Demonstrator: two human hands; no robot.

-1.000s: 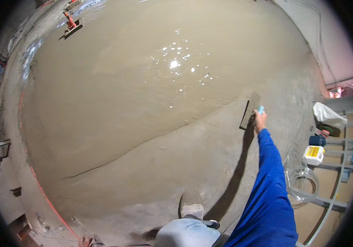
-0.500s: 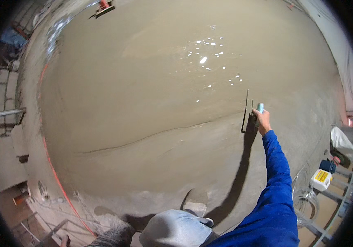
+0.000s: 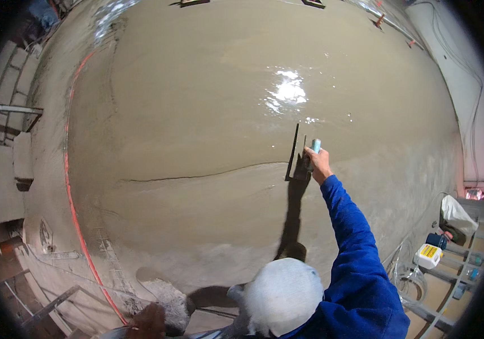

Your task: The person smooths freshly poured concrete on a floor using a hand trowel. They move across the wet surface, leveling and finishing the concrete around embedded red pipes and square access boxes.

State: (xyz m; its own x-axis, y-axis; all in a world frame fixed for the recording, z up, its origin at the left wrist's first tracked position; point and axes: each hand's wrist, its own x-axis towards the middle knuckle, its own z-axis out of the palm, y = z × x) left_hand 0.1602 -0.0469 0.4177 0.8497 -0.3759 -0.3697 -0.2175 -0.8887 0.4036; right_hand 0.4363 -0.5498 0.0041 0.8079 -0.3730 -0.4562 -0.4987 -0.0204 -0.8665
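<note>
My right hand [image 3: 320, 164] is wrapped round the teal-ended handle of a finishing trowel [image 3: 293, 151] in front of me. The trowel's long dark blade shows as a thin strip, tilted up on one side, its lower end against the wet grey concrete [image 3: 196, 124]. A thin raised ridge [image 3: 208, 174] in the concrete runs leftward from the blade. At the lower edge, left of my pale, dusty knee [image 3: 284, 296], a dark brown blur [image 3: 149, 323] may be my left hand; its fingers cannot be made out.
A red hose or cord [image 3: 73, 212] curves along the left side. Lower right lie coiled clear tubing [image 3: 410, 282], a white jug [image 3: 428, 256] and a white bag [image 3: 458, 214] beside metal framing. Concrete blocks [image 3: 13, 85] stand at left. Two dark-based objects sit at the far edge.
My right hand has drawn the trowel to the left along the ridge, which is now shorter. The view has shifted, and my knee shows larger and farther right.
</note>
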